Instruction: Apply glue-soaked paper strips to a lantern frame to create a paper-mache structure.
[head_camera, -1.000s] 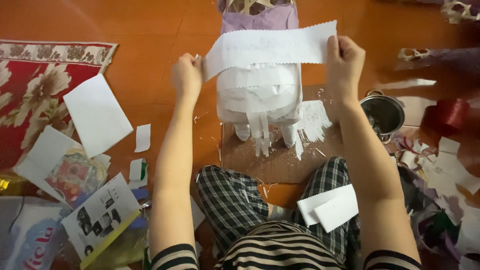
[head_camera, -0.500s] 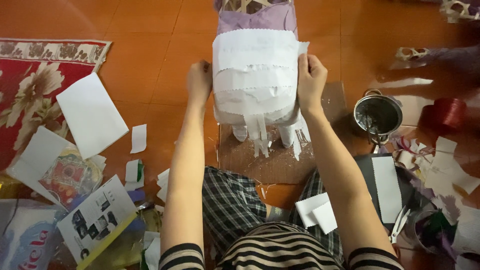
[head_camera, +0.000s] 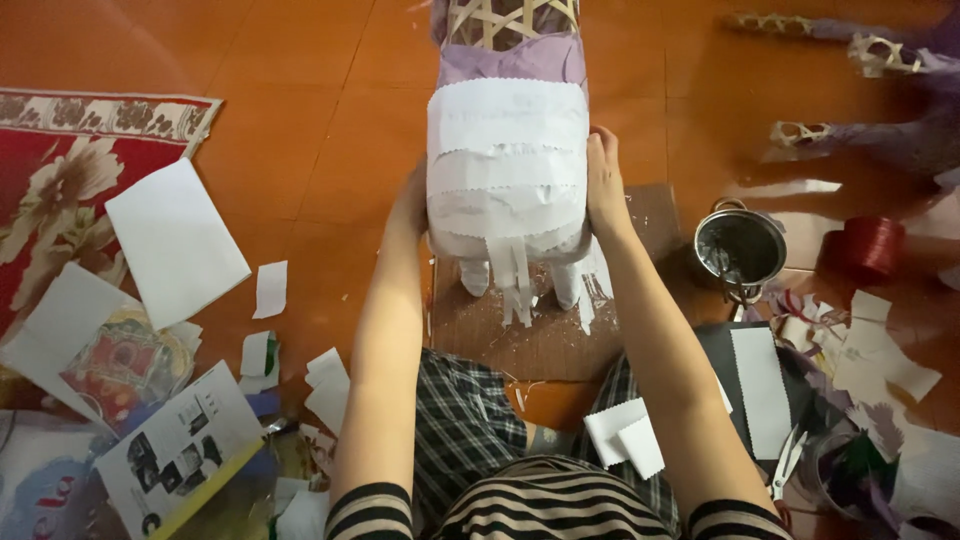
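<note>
fingers of my right hand (head_camera: 606, 185) lie flat and open on the side of the paper-wrapped frame (head_camera: 507, 165), my left hand (head_camera: 412, 205) mostly hidden at its other side. i judge even palm pressure smooths the white strips (head_camera: 505, 125) best while it stands on the cardboard sheet (head_camera: 545, 335), near its far edge.

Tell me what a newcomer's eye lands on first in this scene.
First, the paper-covered figure at centre top: a woven frame wrapped in white strips over purple paper, standing on a cardboard sheet. The left hand and right hand press flat on its two sides. Next come the red floral rug at left, loose white sheets beside it, and the small metal pot at right.
</note>
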